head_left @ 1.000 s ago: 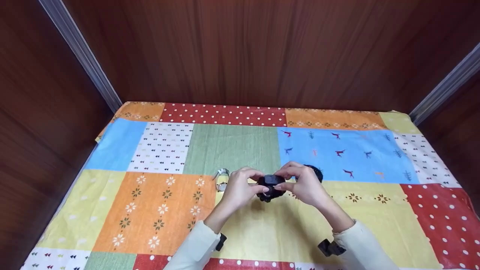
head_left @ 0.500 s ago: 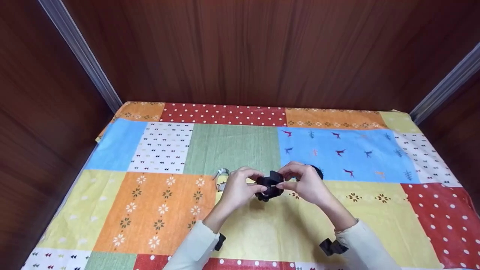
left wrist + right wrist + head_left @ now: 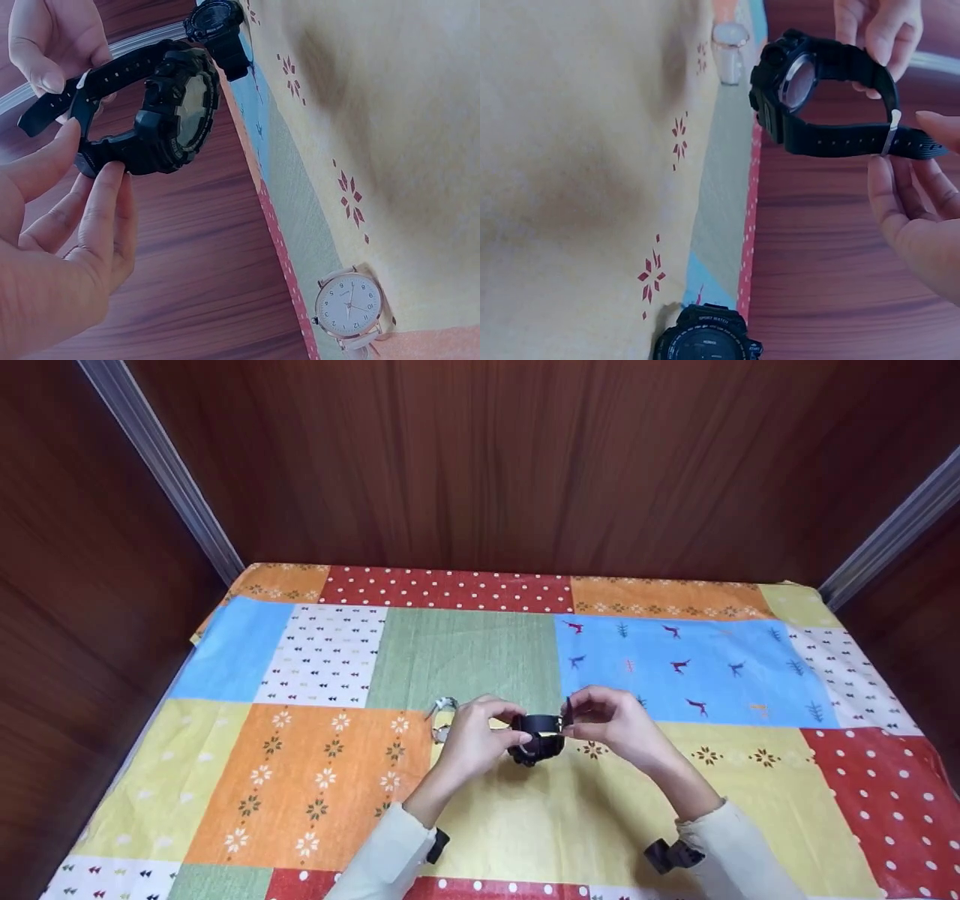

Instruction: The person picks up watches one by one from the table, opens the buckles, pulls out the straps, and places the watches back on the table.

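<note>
Both hands hold a black sports wristwatch (image 3: 537,748) just above the cloth, its strap bent into a loop. My left hand (image 3: 478,740) pinches the strap on the buckle side between thumb and fingers. At the other side, my right hand (image 3: 613,728) has thumb and fingers about the strap's free end (image 3: 915,142). That end passes through the metal buckle (image 3: 892,129) in the right wrist view. The watch's face (image 3: 193,112) points away from the palms in the left wrist view.
A pale-strapped watch with a white dial (image 3: 349,305) lies left of the hands. Another black sports watch (image 3: 709,343) rests on the patchwork cloth (image 3: 480,652) on the right, hidden in the head view. Brown wood panels (image 3: 480,465) stand behind the table.
The strap's free end has swung from over the loop to the right, edge-on in the right fingers. My right hand has shifted slightly right; the left hand barely moves.
</note>
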The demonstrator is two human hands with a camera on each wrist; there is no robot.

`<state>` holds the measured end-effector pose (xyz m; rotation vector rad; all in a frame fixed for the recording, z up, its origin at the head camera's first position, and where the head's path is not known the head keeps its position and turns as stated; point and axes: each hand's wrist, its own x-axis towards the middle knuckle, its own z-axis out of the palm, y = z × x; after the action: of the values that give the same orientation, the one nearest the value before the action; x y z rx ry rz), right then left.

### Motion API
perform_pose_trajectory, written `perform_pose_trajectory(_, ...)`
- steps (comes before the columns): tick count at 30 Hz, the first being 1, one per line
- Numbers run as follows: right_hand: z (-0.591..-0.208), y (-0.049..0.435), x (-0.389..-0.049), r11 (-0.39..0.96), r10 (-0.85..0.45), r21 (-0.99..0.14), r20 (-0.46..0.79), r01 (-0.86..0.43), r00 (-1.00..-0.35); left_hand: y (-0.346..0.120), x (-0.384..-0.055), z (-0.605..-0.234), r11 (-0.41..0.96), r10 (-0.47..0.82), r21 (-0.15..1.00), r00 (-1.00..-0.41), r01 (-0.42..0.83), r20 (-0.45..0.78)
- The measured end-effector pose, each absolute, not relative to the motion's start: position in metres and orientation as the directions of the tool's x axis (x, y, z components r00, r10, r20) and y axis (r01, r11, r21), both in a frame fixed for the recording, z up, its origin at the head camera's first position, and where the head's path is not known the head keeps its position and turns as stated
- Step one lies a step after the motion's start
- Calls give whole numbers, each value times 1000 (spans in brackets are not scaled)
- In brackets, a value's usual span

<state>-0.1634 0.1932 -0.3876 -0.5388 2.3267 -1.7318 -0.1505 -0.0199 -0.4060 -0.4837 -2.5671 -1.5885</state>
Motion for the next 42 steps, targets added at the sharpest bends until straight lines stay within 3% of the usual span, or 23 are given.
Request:
perform_pose_trajectory(9, -389, 199, -164, 239, -391, -965, 3, -105, -920, -22, -151, -408, 391, 228, 876, -952, 281, 204)
perform_pose_trajectory(24, -393, 204, -167, 204, -402, -974, 4, -94, -915, -23, -151, -409, 362, 226, 888, -951, 283, 211)
perform_pose_trajectory(42, -397, 202, -163, 187, -344, -976, 45, -116, -938, -21, -152, -411, 424, 222, 856, -950, 296, 218)
